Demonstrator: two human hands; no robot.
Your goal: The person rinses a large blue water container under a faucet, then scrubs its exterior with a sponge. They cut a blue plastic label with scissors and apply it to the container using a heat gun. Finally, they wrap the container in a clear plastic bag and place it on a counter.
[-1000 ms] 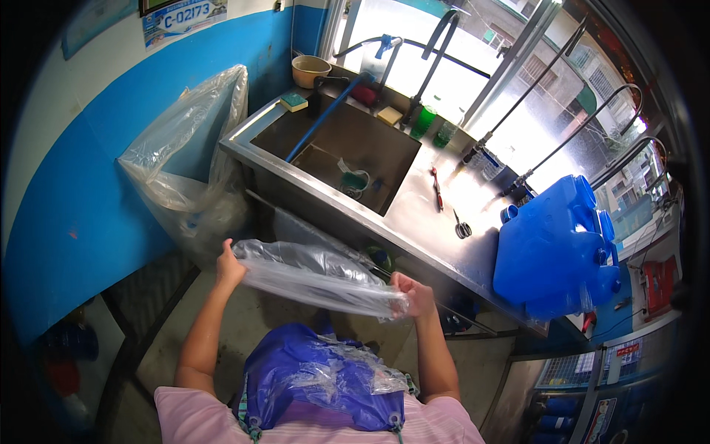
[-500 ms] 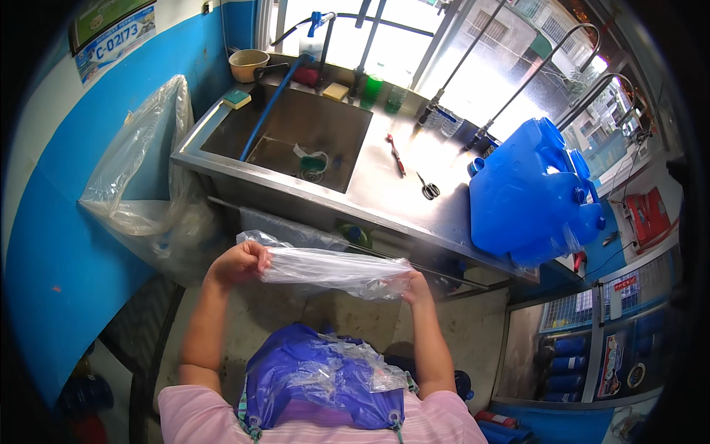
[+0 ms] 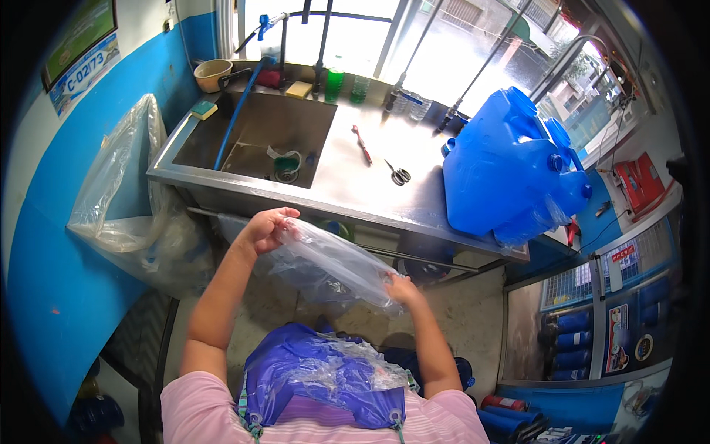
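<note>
Between my two hands stretches a clear plastic bag (image 3: pixel 342 255), slanting down to the right, with loose folds hanging below it. My left hand (image 3: pixel 268 229) is the higher one, its fingers closed on one end of the bag near the sink's front edge. Lower down, my right hand (image 3: pixel 401 289) pinches the other end. I wear a purple apron (image 3: pixel 303 370) with a wet-looking, shiny front.
Ahead is a steel counter (image 3: pixel 355 196) with a sink (image 3: pixel 255 137). Scissors (image 3: pixel 398 173) and a red-handled tool (image 3: pixel 362 145) lie on it. Large blue jugs (image 3: pixel 488 170) stand at right. A big clear plastic bag (image 3: pixel 122 192) hangs at left; blue cylinders (image 3: pixel 573 340) are behind glass.
My left hand has risen and moved slightly right, while my right hand has shifted a little left and down. The stretched bag went from nearly level to slanted and spread wider.
</note>
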